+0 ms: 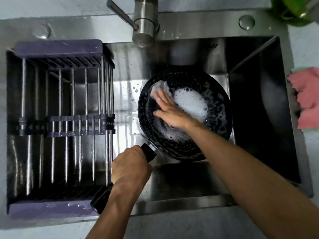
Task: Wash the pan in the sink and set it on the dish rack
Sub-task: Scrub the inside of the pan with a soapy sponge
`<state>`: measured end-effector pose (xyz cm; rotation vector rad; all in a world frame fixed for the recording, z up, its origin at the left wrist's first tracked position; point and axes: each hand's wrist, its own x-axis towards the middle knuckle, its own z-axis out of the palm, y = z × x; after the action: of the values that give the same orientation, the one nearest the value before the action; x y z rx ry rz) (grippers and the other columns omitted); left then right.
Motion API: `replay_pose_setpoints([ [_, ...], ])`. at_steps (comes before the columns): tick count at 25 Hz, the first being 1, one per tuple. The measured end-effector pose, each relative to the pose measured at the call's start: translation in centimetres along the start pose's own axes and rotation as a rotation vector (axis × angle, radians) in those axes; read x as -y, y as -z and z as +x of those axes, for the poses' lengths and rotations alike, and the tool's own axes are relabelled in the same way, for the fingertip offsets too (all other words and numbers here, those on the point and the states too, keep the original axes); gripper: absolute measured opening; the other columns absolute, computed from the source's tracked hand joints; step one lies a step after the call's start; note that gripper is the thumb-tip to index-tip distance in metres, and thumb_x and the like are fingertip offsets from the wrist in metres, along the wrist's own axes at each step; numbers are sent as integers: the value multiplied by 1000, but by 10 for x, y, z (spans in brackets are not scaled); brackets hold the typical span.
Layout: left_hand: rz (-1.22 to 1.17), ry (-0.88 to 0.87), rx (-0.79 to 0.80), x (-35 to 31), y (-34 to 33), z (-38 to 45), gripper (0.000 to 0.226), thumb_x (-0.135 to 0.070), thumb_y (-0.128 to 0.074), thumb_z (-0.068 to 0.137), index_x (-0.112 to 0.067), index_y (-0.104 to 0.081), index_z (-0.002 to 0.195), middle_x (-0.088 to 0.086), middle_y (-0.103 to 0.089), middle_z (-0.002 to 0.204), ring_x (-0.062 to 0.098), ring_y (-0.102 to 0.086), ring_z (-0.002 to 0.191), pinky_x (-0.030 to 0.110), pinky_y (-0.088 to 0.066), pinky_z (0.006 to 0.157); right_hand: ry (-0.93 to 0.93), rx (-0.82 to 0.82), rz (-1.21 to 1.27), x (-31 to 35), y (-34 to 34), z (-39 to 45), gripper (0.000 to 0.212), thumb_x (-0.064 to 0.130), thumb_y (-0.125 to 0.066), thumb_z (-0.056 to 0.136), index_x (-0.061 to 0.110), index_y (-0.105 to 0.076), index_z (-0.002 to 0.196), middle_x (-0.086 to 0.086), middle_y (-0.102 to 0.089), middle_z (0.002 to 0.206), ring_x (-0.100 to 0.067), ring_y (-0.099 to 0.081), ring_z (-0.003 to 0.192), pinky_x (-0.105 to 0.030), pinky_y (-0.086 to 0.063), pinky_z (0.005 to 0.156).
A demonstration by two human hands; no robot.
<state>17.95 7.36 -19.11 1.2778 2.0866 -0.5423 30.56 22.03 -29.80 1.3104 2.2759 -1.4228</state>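
Head view: a black frying pan [184, 118], its inside covered in soap foam, sits in the stainless steel sink [259, 118]. The left hand [131, 167] grips the pan's black handle [148, 151]. The right hand [170, 112], fingers straight, presses a sponge [159, 87] against the pan's inside. A dish rack [60, 121] fills the sink's left part, under the faucet [144, 23].

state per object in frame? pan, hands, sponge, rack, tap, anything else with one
pan: in the sink, soapy, foam inside
pan handle: gripped by left hand
right hand: fingers straight, pressing sponge on the pan's inside
dish rack: over the sink's left part, nothing on it
faucet: no water visible
pink cloth: on the counter, right
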Motion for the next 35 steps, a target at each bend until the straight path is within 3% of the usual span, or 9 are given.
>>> replay_pose_setpoints([
  [4, 2, 23, -2, 1, 0, 1, 27, -21, -62, 83, -15, -57, 109, 3, -64, 99, 23, -56, 81, 29, -38, 66, -411, -214, -376, -66, 7, -19, 69, 51, -29, 104, 29, 7, 159, 4, 24, 165, -20, 19, 153, -52, -3, 125],
  [8, 6, 6, 16, -2, 1, -3, 29, -21, -60, 83, -15, -56, 111, 3, -65, 103, 24, -63, 93, 29, -39, 67, -202, -113, -343, -58, -9, -22, 67, 55, -19, 104, 30, 10, 159, 6, 33, 162, -18, 29, 149, -53, 4, 125],
  [12, 30, 15, 23, -2, 1, -1, 30, -21, -61, 84, -15, -56, 112, 3, -65, 105, 24, -64, 96, 29, -39, 68, -473, -161, -253, -47, -16, -37, 66, 54, -17, 105, 25, 6, 160, 2, 33, 161, -20, 31, 147, -47, 15, 122],
  [15, 36, 9, 19, -1, 0, -2, 29, -22, -60, 84, -16, -56, 112, 2, -64, 104, 23, -63, 95, 28, -39, 68, -99, -96, 33, 14, -42, -21, 65, 47, -27, 107, 27, 4, 160, 11, 38, 156, -12, 33, 145, -39, 17, 122],
  [17, 37, 8, 7, -1, 0, -1, 30, -23, -60, 83, -16, -55, 112, 2, -64, 105, 24, -63, 96, 29, -39, 68, 11, -112, -111, 12, -24, 7, 72, 49, -29, 106, 26, 14, 158, 10, 43, 153, -14, 32, 147, -39, 13, 123],
  [23, -2, 43, 3, 0, -4, 2, 31, -20, -63, 82, -15, -57, 112, 4, -65, 102, 26, -64, 94, 30, -41, 67, -227, -143, -763, -92, 57, -72, 72, 49, -39, 99, 15, -18, 159, -15, -15, 166, -38, -14, 152, -45, 0, 122],
  [28, 3, 42, 15, -1, -1, -1, 31, -18, -63, 83, -15, -58, 114, 5, -65, 101, 25, -65, 93, 32, -46, 69, -249, 320, -427, -30, -7, -153, 75, 68, -5, 98, 28, -33, 154, 5, 2, 168, -26, -1, 155, -43, -7, 123],
  [31, 1, 45, 19, -2, -4, 0, 31, -17, -63, 83, -16, -59, 114, 4, -66, 101, 25, -65, 93, 33, -50, 73, -372, 186, -589, -34, 7, -152, 64, 52, -9, 104, 21, -46, 147, -6, -16, 167, -27, -11, 153, -41, -8, 123],
  [35, 9, 45, 12, -1, -4, 1, 32, -17, -64, 82, -16, -58, 113, 4, -66, 99, 24, -65, 91, 32, -50, 72, -250, 259, -252, -3, -27, -148, 54, 42, -23, 108, 16, -42, 151, -6, -24, 165, -24, -17, 153, -29, -10, 120],
])
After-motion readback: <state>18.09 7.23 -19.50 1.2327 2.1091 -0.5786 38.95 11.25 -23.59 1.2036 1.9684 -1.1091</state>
